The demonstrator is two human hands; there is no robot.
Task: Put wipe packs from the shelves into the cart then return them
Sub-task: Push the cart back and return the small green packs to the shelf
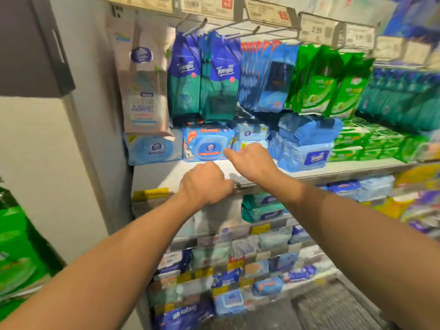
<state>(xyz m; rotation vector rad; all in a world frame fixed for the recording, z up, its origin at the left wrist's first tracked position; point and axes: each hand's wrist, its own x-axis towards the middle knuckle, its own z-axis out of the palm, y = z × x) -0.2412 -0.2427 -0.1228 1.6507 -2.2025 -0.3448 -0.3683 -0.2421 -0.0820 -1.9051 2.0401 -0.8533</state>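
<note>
Wipe packs fill the shelves in front of me. A bright blue pack with a round lid [206, 146] stands on the white shelf [171, 172], between a pale blue pack [152, 148] and small white-blue packs [252, 132]. My left hand [205, 184] hovers over the shelf's front edge with its fingers curled under and nothing visible in it. My right hand [252, 160] is a little higher and to the right, fingers curled, with its thumb pointing left, close to the bright blue pack's lower right corner. No cart is in view.
Tall Tempo bags [204, 75], blue sachets [269, 77] and green packs [328, 84] hang from hooks above. Stacked blue packs [307, 144] and green packs [364, 141] lie to the right. Lower shelves [228, 265] hold several more packs. A white pillar [54, 163] stands at the left.
</note>
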